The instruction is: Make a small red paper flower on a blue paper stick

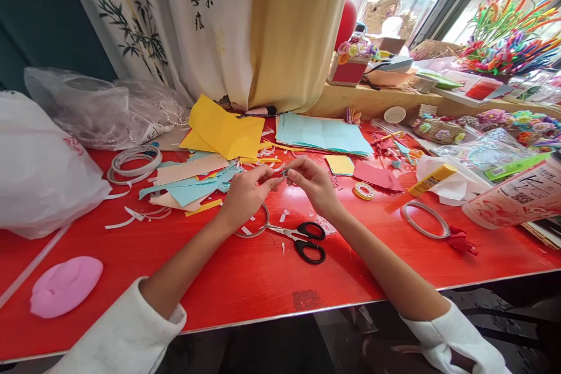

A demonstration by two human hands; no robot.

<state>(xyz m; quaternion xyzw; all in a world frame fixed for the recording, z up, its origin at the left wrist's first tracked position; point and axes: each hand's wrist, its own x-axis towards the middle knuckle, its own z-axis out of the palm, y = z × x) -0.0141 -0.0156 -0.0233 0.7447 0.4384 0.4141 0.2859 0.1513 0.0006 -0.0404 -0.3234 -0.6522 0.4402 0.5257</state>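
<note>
My left hand (246, 196) and my right hand (313, 186) meet fingertip to fingertip above the red table. Between them is a small light-blue curled piece of paper (285, 173), mostly hidden by the fingers. Both hands are closed in a pinch on it. Just below lie scissors (302, 238) with black handles, their blades partly spread and reaching over a tape roll (265, 219). White paper scraps (284, 215) are scattered around them. Left of my left hand is a pile of blue and peach paper pieces (193, 190).
Yellow sheets (225, 128) and light-blue sheets (324, 133) lie at the back. A glue stick (432, 180), another tape roll (425, 221) and a large pink cup (517, 193) stand or lie right. Left are a white plastic bag (44, 169), tape rolls (135, 165) and a pink lump (65, 286).
</note>
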